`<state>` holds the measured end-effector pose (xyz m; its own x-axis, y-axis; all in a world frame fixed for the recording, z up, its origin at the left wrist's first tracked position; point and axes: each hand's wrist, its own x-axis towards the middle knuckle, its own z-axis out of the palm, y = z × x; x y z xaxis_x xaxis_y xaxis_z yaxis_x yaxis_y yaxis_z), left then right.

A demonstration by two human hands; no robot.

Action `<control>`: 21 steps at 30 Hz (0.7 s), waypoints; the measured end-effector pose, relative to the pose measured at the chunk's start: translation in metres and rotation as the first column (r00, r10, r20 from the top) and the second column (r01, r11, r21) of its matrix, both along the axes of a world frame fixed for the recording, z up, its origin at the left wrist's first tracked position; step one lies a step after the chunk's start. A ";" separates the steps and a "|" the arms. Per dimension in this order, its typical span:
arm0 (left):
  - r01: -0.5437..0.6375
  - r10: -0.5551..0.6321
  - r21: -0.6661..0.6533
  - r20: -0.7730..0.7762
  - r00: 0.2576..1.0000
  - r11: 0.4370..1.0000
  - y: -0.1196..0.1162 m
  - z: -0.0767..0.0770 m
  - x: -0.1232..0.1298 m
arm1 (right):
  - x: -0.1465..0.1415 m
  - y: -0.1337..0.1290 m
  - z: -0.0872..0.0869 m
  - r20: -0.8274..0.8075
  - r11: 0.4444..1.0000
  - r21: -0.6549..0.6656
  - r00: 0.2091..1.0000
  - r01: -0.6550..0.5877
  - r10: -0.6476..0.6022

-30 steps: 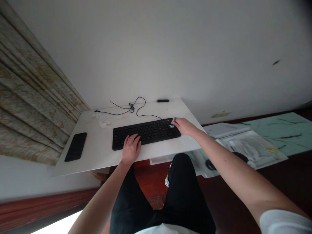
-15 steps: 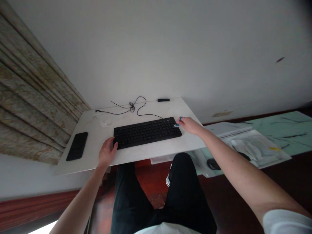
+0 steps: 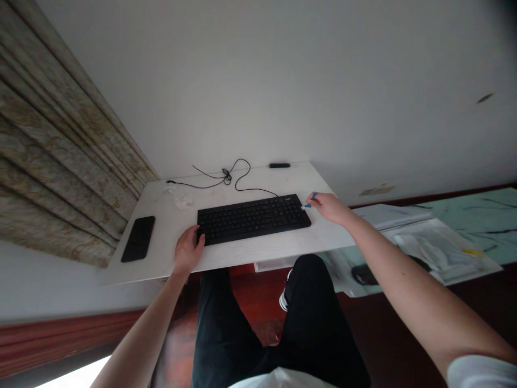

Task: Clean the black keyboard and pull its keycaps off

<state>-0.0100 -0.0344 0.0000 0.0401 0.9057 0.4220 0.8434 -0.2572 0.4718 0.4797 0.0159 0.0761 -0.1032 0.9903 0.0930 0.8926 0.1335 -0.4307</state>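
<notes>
A black keyboard (image 3: 252,219) lies on the white table (image 3: 258,253), its cable (image 3: 242,175) running off the back edge. My left hand (image 3: 189,250) grips its left end, thumb on the front corner and fingers along the side. At the other end, my right hand (image 3: 329,206) pinches a small blue tool with a white, bristle-like tip, which looks like a small brush (image 3: 308,205). That tip sits at the right edge of the number pad; whether it touches the keys I cannot tell.
A dark phone (image 3: 138,238) lies on the left, with crumpled tissue (image 3: 183,201) behind it. Near the wall is a short black cylindrical object (image 3: 279,165). To the right, a lower marbled surface (image 3: 480,215) holds papers, plastic bags and a black mouse-like object (image 3: 363,275).
The whole view has shifted slightly. My right hand has moved the small brush a little to the right, from the number pad keys to the keyboard's edge. My left hand keeps its grip.
</notes>
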 end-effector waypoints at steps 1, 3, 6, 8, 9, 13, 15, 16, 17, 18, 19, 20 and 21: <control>0.004 -0.004 0.000 0.007 1.000 1.000 0.001 -0.001 0.000 | 0.002 0.000 0.001 -0.007 1.000 -0.001 1.000 0.004 -0.004; 0.004 -0.004 0.001 0.023 1.000 1.000 0.001 -0.002 -0.001 | 0.006 -0.002 0.002 -0.028 1.000 -0.009 1.000 0.003 -0.003; -0.009 0.009 -0.006 0.045 0.999 1.000 0.001 -0.002 -0.002 | 0.009 -0.006 0.000 -0.065 1.000 -0.020 0.998 -0.010 0.008; -0.031 0.033 -0.031 0.059 0.998 0.999 0.000 -0.001 -0.003 | 0.008 -0.008 -0.001 -0.106 1.000 -0.005 0.994 -0.024 0.023; -0.046 0.049 -0.051 0.065 0.997 0.998 0.000 0.000 -0.003 | 0.005 -0.009 -0.002 -0.135 0.999 0.016 0.990 -0.029 0.031; -0.084 0.098 -0.135 0.100 0.990 0.987 0.001 0.000 -0.004 | -0.030 -0.010 -0.001 -0.322 0.995 0.094 0.945 -0.037 0.066; -0.083 0.103 -0.151 0.130 0.986 0.985 0.001 0.001 -0.004 | -0.063 -0.007 0.002 -0.434 0.994 0.083 0.895 -0.077 0.106; -0.083 0.105 -0.153 0.148 0.983 0.985 0.001 0.001 -0.004 | -0.082 -0.006 0.003 -0.483 0.990 0.074 0.865 -0.117 0.139; -0.084 0.109 -0.153 0.166 0.980 0.985 0.001 0.001 -0.004 | -0.103 -0.004 0.005 -0.522 0.984 0.068 0.835 -0.163 0.174; -0.086 0.114 -0.151 0.186 0.976 0.985 0.002 0.001 -0.004 | -0.125 -0.002 0.006 -0.547 0.975 0.061 0.810 -0.215 0.212; -0.092 0.122 -0.146 0.207 0.971 0.985 0.002 0.001 -0.004 | -0.148 0.000 0.007 -0.565 0.960 0.054 0.785 -0.273 0.255; -0.101 0.132 -0.140 0.231 0.964 0.985 0.002 0.001 -0.004 | -0.171 0.002 0.006 -0.579 0.946 0.055 0.762 -0.319 0.290; -0.111 0.142 -0.134 0.256 0.956 0.985 0.002 0.001 -0.004 | -0.194 0.004 0.005 -0.592 0.930 0.055 0.738 -0.363 0.323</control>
<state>-0.0144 -0.0320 0.0010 -0.1762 0.9398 0.2927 0.7072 -0.0859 0.7018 0.2857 0.0199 0.0813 -0.3827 0.9040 0.1905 0.3660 0.3377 -0.8672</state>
